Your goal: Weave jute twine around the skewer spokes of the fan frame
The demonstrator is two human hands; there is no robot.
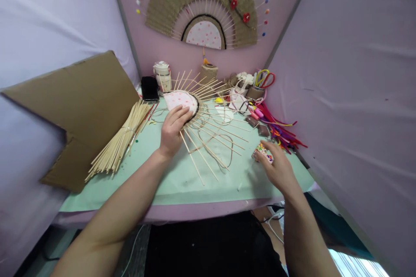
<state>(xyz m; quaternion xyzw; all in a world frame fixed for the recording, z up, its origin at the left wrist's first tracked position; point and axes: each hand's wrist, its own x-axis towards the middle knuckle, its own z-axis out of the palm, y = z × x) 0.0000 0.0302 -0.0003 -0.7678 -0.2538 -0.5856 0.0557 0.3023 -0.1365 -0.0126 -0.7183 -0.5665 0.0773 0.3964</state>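
My left hand [175,129] grips a fan frame by its white, pink-dotted half-round base [182,98], fingers lying over its face and thumb hidden. Thin wooden sticks [224,135] spread from the dark-edged base toward the right and front. Loose brown twine [231,149] loops among the sticks. Off to the right, above the table's front part, my right hand [276,164] is closed around a small block-like thing with a bright multicoloured pattern [264,152]; its kind does not show clearly.
A bundle of sticks [118,143] and a cardboard sheet [87,108] lie left. At the back stand a white bottle [162,75], a black box [150,88], a twine spool [208,72] and scissors [268,80]. Pipe cleaners [282,127] lie right. A finished fan [165,11] hangs behind.
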